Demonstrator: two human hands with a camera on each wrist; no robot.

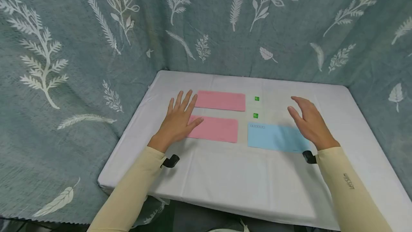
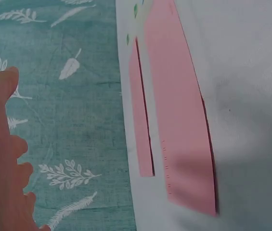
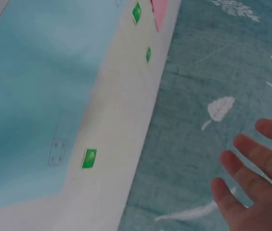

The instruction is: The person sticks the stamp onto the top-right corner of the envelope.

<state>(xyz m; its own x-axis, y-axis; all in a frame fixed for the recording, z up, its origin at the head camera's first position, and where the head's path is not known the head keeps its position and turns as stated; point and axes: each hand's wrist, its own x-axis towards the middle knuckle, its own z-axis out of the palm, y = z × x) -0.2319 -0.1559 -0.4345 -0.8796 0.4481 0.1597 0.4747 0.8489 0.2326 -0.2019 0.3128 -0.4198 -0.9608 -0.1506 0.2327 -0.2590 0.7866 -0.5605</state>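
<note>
My left hand (image 1: pixel 176 121), fingers spread, hovers over the left ends of two pink envelopes (image 1: pixel 220 100) and holds nothing. The nearer pink envelope (image 2: pixel 181 106) shows a row of small printed marks in the left wrist view. Above the right end of a blue envelope (image 1: pixel 273 137) is my right hand (image 1: pixel 313 122), its fingers extended and its palm bare. Printed boxes mark the blue envelope's corner. Small green stamps (image 1: pixel 256 98) lie between the hands; another green stamp (image 3: pixel 89 158) beside the blue envelope is hidden by the right hand in the head view.
A white cloth covers the table (image 1: pixel 219 174). Behind it and along both sides hangs a grey-green curtain (image 1: pixel 219 46) with white leaf prints. Black straps with small devices (image 1: pixel 170 161) sit at both wrists, below cream sleeves.
</note>
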